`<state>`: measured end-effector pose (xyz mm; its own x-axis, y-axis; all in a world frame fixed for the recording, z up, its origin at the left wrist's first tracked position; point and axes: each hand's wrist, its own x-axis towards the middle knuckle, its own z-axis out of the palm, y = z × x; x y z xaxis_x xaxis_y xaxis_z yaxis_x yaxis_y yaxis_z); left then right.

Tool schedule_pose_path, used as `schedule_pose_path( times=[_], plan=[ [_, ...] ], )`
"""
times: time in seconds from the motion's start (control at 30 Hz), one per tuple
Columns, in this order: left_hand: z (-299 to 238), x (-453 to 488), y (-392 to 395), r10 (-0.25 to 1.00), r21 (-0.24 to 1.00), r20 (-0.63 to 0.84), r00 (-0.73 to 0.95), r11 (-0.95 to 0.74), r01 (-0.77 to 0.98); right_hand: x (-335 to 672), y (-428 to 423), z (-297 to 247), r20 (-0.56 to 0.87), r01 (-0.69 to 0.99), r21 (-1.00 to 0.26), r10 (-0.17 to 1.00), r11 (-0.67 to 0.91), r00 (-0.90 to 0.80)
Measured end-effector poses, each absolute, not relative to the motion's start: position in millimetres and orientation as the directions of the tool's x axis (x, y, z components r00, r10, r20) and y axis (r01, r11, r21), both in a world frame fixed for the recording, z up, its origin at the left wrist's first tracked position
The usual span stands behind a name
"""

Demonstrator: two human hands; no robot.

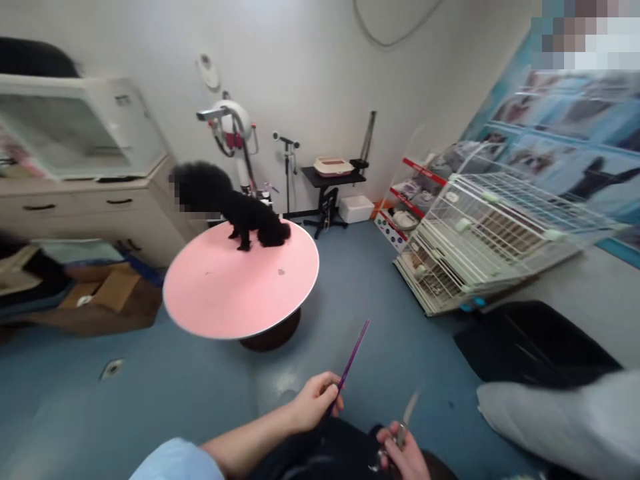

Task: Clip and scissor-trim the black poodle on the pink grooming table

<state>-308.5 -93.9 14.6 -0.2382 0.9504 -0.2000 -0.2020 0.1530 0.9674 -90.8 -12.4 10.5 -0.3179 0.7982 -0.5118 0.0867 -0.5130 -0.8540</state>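
The head camera looks forward and down toward the pink table (235,300).

Left hand (318,397) grips slim purple comb (355,356); right hand (404,455) holds scissors (402,435)

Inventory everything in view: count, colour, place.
dog: 1, black, on table
table: 1, pink, left of centre
slim tool: 1, purple, left hand
scissors: 1, silver, right hand
dryer: 1, white, behind dog
stand: 1, black, back wall
bench: 1, black, back wall
tray: 1, cream-maroon, on bench
tub: 1, white, beside bench
rack: 1, red-trimmed, by cage
cage: 1 unit, white, right
posters: several, blue, right wall
cabinet: 1, pale, left
case: 1, white, on cabinet
carton: 1, brown, floor left
unclear items: 2, black and grey, lower right
sleeve: 1, blue, lower left
hands: 2, bare, lower centre
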Motion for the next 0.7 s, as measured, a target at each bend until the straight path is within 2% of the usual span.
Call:
schedule_pose_path(
  times=[0.07, 0.13, 0.2, 0.27, 0.3, 0.37, 0.47, 0.57, 0.7],
  plan=[
    [31, -300, -106, 0.953, 0.98, -0.188, -0.236, 0.167, -0.104, -115, -38, 33, -0.533, 0.077, -0.84, 0.792, -0.537, -0.298],
    [43, -288, -114, 0.949, 0.984, -0.175, -0.262, 0.175, -0.026, -135, -54, 59, -0.495, 0.099, -0.864, 0.8, -0.493, -0.339],
    [52, -275, -112, 0.942, 0.976, -0.21, -0.263, 0.217, -0.001, -148, -61, 80, -0.349, 0.076, -0.934, 0.843, -0.349, -0.409],
    [56, -261, -99, 0.951, 0.967, -0.247, -0.184, 0.255, 0.021, -146, -58, 90, -0.245, 0.068, -0.969, 0.877, -0.238, -0.414],
    [56, -253, -89, 0.961, 0.966, -0.25, -0.118, 0.256, 0.041, -137, -54, 89, -0.239, 0.088, -0.971, 0.902, -0.223, -0.36],
    [53, -235, -65, 0.967, 0.965, -0.254, 0.032, 0.251, 0.082, -104, -46, 80, -0.293, 0.181, -0.946, 0.949, -0.269, -0.12],
    [38, -218, -32, 0.938, 0.952, -0.293, 0.185, 0.269, 0.145, -21, -39, 60, -0.349, 0.28, -0.853, 0.88, -0.441, 0.323],
    [10, -227, -7, 0.891, 0.899, -0.412, 0.192, 0.364, 0.242, 77, -35, 44, -0.371, 0.327, -0.734, 0.755, -0.595, 0.541],
    [-37, -261, 17, 0.788, 0.734, -0.613, 0.059, 0.54, 0.413, 177, -31, 26, -0.402, 0.394, -0.534, 0.635, -0.748, 0.66]
  ],
)
